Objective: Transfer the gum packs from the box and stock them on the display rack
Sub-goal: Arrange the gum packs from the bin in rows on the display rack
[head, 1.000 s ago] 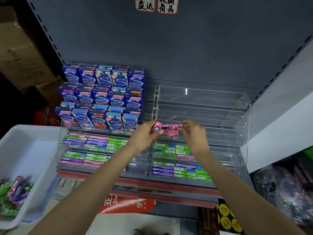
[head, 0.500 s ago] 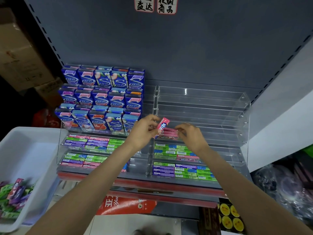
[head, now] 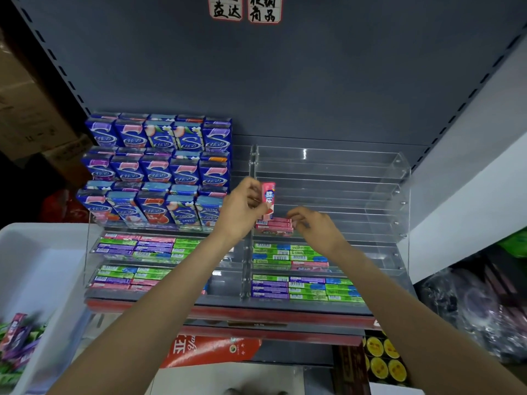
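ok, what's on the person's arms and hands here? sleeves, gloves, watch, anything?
Nothing worn that the head view shows. Both forearms are bare up to the frame edge, no sleeves in sight. The left hand and right hand are bare: no gloves, and no rings, watch or wristband visible. No markings or tape either.

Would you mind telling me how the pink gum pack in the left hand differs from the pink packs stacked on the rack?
The held pack stands upright, pinched in the left hand; the stacked packs lie flat on the clear rack. The held one shows its printed front, the stacked ones their barcoded edges. Both are pink.
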`<action>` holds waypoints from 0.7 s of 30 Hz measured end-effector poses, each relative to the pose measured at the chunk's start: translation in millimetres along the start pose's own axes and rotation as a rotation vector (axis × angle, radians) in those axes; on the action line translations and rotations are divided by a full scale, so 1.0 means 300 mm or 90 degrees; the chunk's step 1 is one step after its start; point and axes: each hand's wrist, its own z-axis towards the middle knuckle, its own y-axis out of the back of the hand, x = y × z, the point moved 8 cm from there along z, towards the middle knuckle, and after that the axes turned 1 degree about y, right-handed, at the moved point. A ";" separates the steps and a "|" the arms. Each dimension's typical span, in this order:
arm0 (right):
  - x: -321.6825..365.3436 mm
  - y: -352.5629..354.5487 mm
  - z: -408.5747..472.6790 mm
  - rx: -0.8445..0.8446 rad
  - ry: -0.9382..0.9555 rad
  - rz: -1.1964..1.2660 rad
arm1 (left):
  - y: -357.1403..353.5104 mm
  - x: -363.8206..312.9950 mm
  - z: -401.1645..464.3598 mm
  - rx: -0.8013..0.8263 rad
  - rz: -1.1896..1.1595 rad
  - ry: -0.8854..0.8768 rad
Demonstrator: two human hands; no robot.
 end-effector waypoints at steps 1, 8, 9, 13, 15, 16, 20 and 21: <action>-0.007 0.001 -0.002 0.000 -0.011 0.014 | -0.005 0.001 0.001 0.006 -0.014 0.003; -0.004 0.009 0.002 0.010 -0.026 0.028 | -0.019 -0.032 0.015 -0.009 0.101 -0.070; -0.006 0.008 0.001 0.008 -0.030 0.035 | -0.020 -0.033 0.015 -0.010 0.118 -0.077; -0.013 0.006 -0.002 0.005 -0.051 0.062 | -0.049 -0.019 0.008 0.007 0.218 -0.089; -0.016 0.008 -0.004 -0.004 -0.064 0.072 | -0.061 -0.019 0.006 0.000 0.312 -0.119; -0.017 0.010 -0.005 -0.010 -0.071 0.082 | -0.067 -0.023 0.004 -0.003 0.364 -0.142; -0.020 0.013 -0.008 -0.018 -0.074 0.097 | -0.098 -0.024 -0.001 0.019 0.518 -0.205; -0.021 0.013 -0.010 -0.019 -0.074 0.101 | -0.104 -0.025 -0.008 0.027 0.560 -0.222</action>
